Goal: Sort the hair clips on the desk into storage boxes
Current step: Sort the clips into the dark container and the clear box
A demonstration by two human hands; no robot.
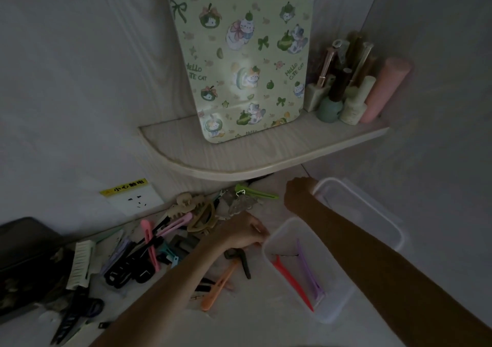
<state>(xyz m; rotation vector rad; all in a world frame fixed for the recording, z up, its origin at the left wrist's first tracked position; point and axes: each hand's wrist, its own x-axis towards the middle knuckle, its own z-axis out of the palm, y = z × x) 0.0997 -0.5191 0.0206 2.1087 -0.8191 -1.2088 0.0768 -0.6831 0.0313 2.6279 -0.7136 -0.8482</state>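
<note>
Your two forearms fill the lower frame, reaching up over the counter (266,330). Far left lies a dark pouch (24,250) with a white comb (80,264) and dark scissors (77,317) beside it. Next comes the pile of hair clips (149,250), tangled and overlapping, too many to count in this dim light; a beige claw clip (191,208) sits at its far edge and an orange clip (218,285) lies loose on the near side.

Your left hand (239,233) is curled low at the pile's right edge, just beside the near box (282,229). You seem to be pinching something small, but I cannot tell what, or whether anything is held at all.

That near box holds three pieces: a red clip (290,280), a purple clip (310,274) and one thin dark pin. Your right hand (298,191) grips the rim of the far box (372,213), which looks empty. Two boxes, then.

Risks, as I judge them: the clips interlock, so lifting one may drag neighbours off the counter; poor light could make you misread colours; and tugging the light far box could knock the near one.
</note>
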